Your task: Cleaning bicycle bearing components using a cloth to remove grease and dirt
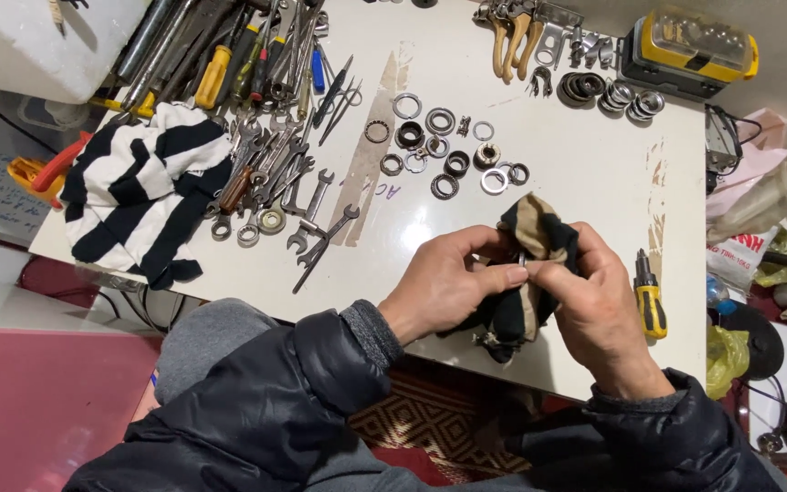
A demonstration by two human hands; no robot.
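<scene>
My left hand (453,281) and my right hand (594,310) meet over the near edge of a white table (576,155). Both grip a black-and-tan cloth (530,246) bunched between them. A small shiny metal piece (521,261) shows between my thumbs, partly wrapped in the cloth; its shape is hard to tell. Just beyond my hands lie several metal rings and bearing parts (444,150). A yellow-handled screwdriver (649,296) lies right of my right hand.
A heap of wrenches and spanners (275,173) and screwdrivers (229,64) covers the table's left part, beside a black-and-white striped cloth (138,191). A yellow-and-black parts case (689,50) stands at the far right. Bags and clutter sit off the right edge.
</scene>
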